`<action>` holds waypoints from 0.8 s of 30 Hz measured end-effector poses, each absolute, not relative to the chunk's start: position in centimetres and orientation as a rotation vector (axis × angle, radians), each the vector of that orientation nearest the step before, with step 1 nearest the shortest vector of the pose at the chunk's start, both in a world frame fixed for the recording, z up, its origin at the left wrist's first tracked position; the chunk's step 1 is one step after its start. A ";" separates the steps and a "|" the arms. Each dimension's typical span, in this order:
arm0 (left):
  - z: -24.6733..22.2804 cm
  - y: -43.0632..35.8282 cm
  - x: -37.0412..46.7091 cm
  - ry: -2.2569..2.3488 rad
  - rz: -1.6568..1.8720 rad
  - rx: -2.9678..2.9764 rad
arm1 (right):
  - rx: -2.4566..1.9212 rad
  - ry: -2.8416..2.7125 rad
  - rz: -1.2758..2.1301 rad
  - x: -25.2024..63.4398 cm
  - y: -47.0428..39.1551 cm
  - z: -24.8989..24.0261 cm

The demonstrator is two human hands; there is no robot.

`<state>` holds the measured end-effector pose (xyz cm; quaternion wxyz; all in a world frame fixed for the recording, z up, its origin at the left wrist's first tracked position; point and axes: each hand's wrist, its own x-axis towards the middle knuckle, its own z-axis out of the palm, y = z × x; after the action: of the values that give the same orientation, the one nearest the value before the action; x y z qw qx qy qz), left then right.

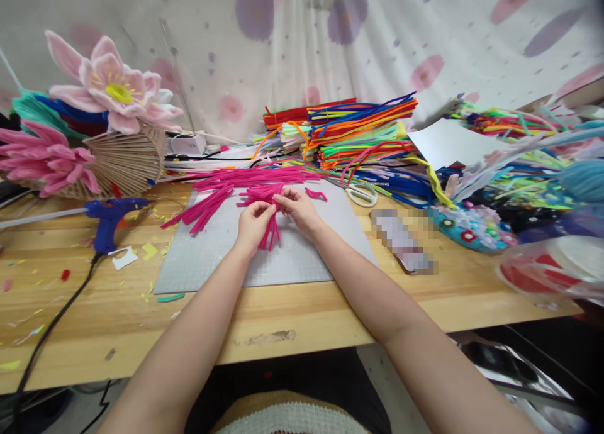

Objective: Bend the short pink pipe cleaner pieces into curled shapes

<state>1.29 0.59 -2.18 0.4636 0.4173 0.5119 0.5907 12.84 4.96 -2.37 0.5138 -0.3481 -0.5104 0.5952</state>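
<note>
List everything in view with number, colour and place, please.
Fuzzy sticks: many, pink, on mat
Mat: one, grey, on table
Table: one, wooden, under mat
Glue gun: one, blue, left of mat
Scraps: many, mixed, table's left
Flowers: two, pink, far left
Ribbed piece: one, beige, beside flowers
Box: one, white, back left
Stick bundles: several, mixed, behind mat
Sheet: one, white, back right
Scissors: one, white handles, mat's far right corner
Pixelated object: one, unclear colour, right of mat
Flowered piece: one, blue, right
Tub: one, red and white, right edge
Curtain: one, spotted white, back
Arms: two, bare, near side
Left grip: one, bare, on sticks
Right grip: one, bare, on sticks
</note>
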 end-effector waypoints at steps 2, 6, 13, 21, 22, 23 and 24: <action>-2.0 0.5 1.3 1.245 1.429 0.916 | -0.807 -1.204 1.438 12.8 5.0 -2.4; -1.9 0.5 1.3 1.234 1.405 0.846 | -0.765 -1.205 1.398 12.9 4.9 -2.3; -2.4 0.8 1.2 1.263 1.433 0.922 | -0.742 -1.290 1.364 13.2 4.4 -1.8; -1.5 1.2 0.7 1.095 1.508 0.592 | -0.794 -1.438 1.599 12.8 4.0 -2.5; -1.5 1.2 0.6 1.077 1.528 0.562 | -0.812 -1.479 1.632 12.6 3.9 -2.7; -1.5 1.3 0.5 1.062 1.541 0.543 | -0.824 -1.519 1.648 12.5 3.9 -2.8; -1.6 1.3 0.4 1.048 1.547 0.535 | -0.831 -1.549 1.648 12.5 3.8 -2.9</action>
<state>0.42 1.34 -1.58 0.5640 0.2272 0.4452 0.6573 12.47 3.84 -2.91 0.3581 -0.3220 -0.6003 0.6386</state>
